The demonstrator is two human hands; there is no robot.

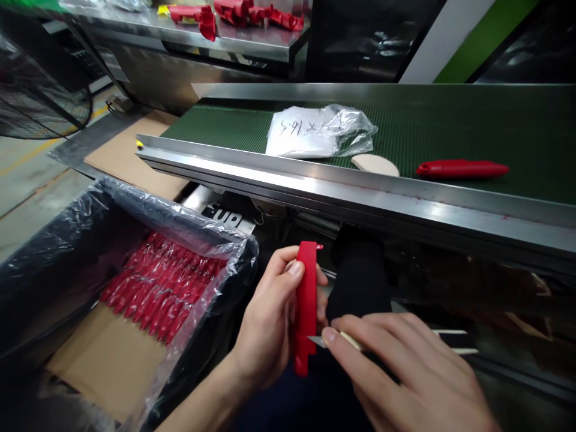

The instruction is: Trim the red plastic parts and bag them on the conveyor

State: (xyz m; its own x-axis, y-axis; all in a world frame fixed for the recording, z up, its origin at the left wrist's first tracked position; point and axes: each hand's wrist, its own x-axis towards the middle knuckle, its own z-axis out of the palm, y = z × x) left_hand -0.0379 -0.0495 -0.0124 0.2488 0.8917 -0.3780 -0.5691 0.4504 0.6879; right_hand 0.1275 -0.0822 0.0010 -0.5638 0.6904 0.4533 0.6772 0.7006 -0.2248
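My left hand (270, 318) is closed around a long red plastic part (306, 300), held upright below the conveyor's edge. A craft knife (350, 341) with a pale handle sits in the fingers of my right hand (405, 366). Its pointed blade touches or nearly touches the lower right edge of the red part. Part of the knife's handle is hidden behind my right fingers. On the green belt lies another red part (463, 169), beside a pale flat half-round piece (376, 164).
A green conveyor (450, 126) with a metal rail runs across in front, carrying a plastic bag (310, 129). At left, a lined bin (27, 264) holds rows of wrapped red parts (162, 288) and cardboard (112, 354). Further red pieces (234, 12) lie on a metal table behind. A fan (40, 84) stands far left.
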